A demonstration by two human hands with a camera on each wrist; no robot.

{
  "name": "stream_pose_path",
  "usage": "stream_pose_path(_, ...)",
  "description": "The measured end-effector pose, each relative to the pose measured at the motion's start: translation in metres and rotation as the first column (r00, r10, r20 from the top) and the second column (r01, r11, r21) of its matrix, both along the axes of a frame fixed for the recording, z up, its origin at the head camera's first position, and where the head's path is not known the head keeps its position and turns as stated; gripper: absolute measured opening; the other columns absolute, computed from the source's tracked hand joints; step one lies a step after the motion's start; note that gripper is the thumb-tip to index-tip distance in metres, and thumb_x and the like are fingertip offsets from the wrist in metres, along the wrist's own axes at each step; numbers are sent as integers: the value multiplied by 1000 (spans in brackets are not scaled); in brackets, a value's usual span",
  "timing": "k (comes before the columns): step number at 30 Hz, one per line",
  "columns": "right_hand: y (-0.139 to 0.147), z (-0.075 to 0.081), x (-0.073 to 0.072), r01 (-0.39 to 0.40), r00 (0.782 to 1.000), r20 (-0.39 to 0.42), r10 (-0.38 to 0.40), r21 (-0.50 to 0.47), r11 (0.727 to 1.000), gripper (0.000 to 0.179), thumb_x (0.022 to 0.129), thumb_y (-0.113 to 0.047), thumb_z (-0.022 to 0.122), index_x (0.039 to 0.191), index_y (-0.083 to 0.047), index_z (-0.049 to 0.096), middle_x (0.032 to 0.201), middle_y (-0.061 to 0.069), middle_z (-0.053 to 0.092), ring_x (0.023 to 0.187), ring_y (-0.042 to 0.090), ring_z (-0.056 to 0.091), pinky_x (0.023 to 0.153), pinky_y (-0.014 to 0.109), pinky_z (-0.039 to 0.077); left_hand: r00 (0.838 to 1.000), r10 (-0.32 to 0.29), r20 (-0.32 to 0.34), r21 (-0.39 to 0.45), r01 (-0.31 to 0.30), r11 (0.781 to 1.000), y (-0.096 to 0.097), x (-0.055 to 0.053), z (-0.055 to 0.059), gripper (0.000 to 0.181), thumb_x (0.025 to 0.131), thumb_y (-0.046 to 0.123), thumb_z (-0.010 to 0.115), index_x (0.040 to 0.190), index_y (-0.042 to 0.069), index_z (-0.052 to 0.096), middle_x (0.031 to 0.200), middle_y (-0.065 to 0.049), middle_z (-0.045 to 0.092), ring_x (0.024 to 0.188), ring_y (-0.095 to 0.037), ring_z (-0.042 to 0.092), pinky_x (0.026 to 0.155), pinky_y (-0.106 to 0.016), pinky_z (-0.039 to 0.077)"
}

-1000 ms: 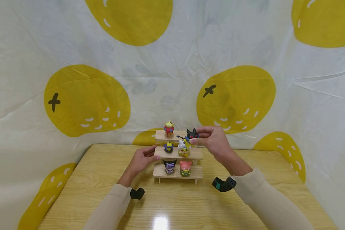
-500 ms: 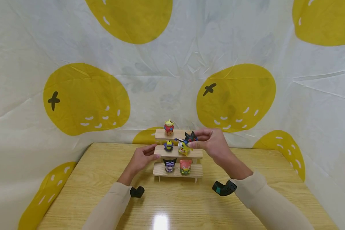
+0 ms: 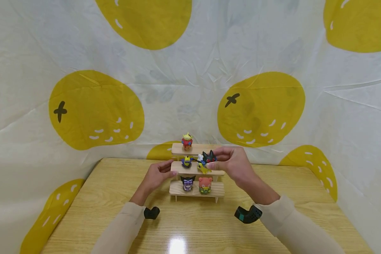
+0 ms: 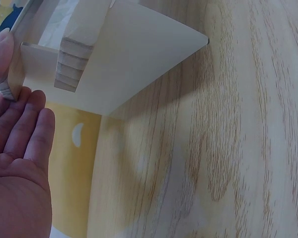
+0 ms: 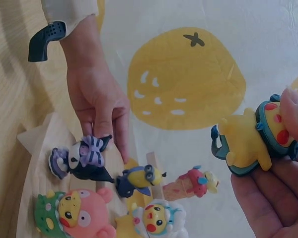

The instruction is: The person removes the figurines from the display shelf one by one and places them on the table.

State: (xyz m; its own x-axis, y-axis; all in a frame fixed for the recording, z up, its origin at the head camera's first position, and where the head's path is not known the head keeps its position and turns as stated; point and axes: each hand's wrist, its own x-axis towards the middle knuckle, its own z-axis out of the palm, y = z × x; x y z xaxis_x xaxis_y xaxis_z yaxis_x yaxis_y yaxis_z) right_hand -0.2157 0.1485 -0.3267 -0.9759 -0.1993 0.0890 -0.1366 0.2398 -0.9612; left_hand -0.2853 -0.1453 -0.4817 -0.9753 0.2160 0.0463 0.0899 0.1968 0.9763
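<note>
My left hand (image 3: pixel 156 174) grips the left end of a three-tier wooden display stand (image 3: pixel 217 188) at its middle tier, thumb above and fingers beneath in the left wrist view. Between thumb and fingers, my right hand (image 3: pixel 238 165) holds a small yellow toy figurine in a dark, eared costume (image 5: pixel 248 139). It is above the middle tier's right side, in front of a white-hooded yellow figurine (image 5: pixel 161 218) in the head view. Left of that sits a Minion figurine (image 3: pixel 187 162). The front tier carries a black-and-purple figurine (image 3: pixel 188 184) and a pink-hooded figurine (image 3: pixel 205 186).
A red figurine with a yellow top (image 3: pixel 187 141) stands at the left of the top tier. Under the stand is a wood-grain table (image 3: pixel 120 190). Behind hangs a white cloth (image 3: pixel 177 91) printed with large yellow fruit.
My right hand has moved down and slightly left with the dark-costumed figurine, from top-tier height towards the middle tier. The left hand keeps its place on the stand.
</note>
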Motion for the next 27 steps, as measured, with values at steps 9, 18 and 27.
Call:
stream_pose_path(9,-2,-2,7,-31,1000,1,31,-35,999,36,82,0,87,113,13,72,92,4,82,81,6,76,78,22,63,1000,6,0,1,-6,1000,1,0,1,63,94,18,80,151,10,56,154,-17,56,143,-33,55,111,-41,53)
stream_pose_path(18,-6,-5,13,-43,999,12,44,-45,998,35,82,1,86,112,15,72,93,4,82,82,4,76,76,21,62,1000,10,-4,-3,-10,1000,0,0,1,62,94,19,80,151,10,57,153,-18,56,143,-33,55,112,-41,53)
stream_pose_path(27,-8,-10,16,-66,998,17,67,-63,996,38,82,1,86,113,16,71,95,9,82,83,5,76,76,21,62,1000,10,-15,-15,-10,1000,1,1,1,61,94,17,79,151,10,57,153,-18,57,141,-33,56,111,-42,53)
